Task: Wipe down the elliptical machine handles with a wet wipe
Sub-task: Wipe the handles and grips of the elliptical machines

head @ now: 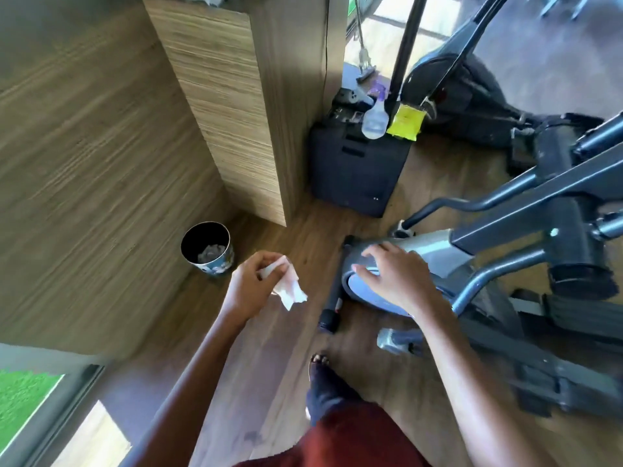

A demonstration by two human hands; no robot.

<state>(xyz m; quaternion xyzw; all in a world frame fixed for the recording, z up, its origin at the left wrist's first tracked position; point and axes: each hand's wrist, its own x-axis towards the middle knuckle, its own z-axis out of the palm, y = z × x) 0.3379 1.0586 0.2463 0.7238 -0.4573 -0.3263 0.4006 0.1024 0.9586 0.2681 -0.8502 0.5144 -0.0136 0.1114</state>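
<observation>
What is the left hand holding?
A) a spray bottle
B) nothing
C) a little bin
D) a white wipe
D: the left hand pinches a crumpled white wipe; the spray bottle stands far off by the wall.

The wet wipe [286, 286] in the left hand [251, 288] is thin, white and crumpled, probably soft paper-like cloth. Beneath the right hand [392, 276] the elliptical machine [438, 254] has a smooth grey plastic housing and dark matt metal bars. The floor [317, 247] between the hands is matt wood-grain.

Elliptical uprights [409, 45] cut off at the top edge.
</observation>
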